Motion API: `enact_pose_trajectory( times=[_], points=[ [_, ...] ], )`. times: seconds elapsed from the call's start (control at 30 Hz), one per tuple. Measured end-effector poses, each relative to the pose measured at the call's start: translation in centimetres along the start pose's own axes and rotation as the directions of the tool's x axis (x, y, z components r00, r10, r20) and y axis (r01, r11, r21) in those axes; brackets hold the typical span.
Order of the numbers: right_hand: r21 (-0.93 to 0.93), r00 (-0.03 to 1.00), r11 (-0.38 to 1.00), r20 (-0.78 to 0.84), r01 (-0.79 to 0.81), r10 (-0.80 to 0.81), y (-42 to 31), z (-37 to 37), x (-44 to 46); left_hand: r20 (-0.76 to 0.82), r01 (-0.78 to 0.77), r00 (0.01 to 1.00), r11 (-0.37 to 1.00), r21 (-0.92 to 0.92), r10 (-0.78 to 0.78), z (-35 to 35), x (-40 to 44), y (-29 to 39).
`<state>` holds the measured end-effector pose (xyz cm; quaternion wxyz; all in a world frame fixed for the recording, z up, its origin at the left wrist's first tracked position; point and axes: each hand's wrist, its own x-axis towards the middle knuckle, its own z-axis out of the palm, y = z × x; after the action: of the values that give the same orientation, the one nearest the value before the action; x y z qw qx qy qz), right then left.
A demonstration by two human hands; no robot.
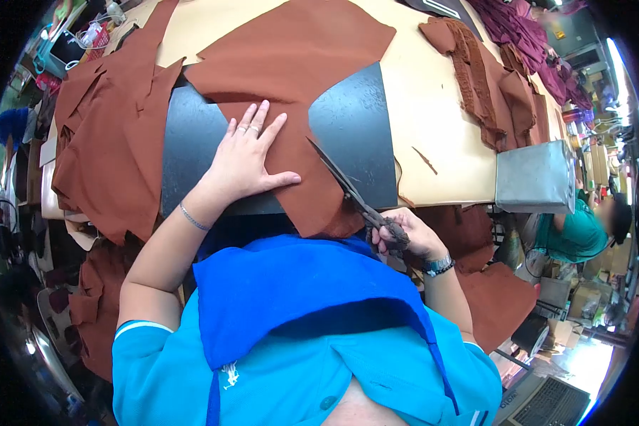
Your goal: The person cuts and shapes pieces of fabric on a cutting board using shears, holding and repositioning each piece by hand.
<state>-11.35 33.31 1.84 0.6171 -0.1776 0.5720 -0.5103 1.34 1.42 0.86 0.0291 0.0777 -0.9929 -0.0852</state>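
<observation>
A large piece of brown fabric [291, 64] lies over a black board [362, 106] and hangs toward me at the board's front edge. My left hand [252, 153] rests flat on the narrower part of this fabric, fingers spread, with rings on them. My right hand [405, 234] is wrapped round the cloth-wrapped handles of dark scissors [344, 181]. The scissor blades point up and left over the fabric's right edge, and their tip lies on the brown cloth.
More brown fabric [113, 142] drapes over the table's left side. Gathered brown pieces [476, 85] lie at the right, near a grey metal box [534, 177]. Purple cloth [522, 42] is at the back right. A person in green [575, 231] is beyond the box.
</observation>
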Motion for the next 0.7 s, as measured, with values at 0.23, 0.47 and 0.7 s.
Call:
enact_pose_trajectory(
  times=[0.23,0.47,0.7],
  points=[
    [-0.024,1.0,1.0,-0.011,0.013,-0.013,0.1,-0.2,-0.5,-0.013,0.041,0.999,0.999,0.008,-0.041,0.3,-0.4,0.4],
    [0.006,1.0,1.0,-0.004,-0.016,0.017,0.2,-0.3,-0.8,-0.014,0.055,0.998,0.998,0.01,-0.055,0.4,-0.8,0.8],
    [0.026,0.999,0.999,-0.024,-0.023,0.024,-0.1,0.3,-0.2,-0.006,0.047,0.999,0.999,-0.01,-0.047,0.5,-1.3,1.7]
  ],
)
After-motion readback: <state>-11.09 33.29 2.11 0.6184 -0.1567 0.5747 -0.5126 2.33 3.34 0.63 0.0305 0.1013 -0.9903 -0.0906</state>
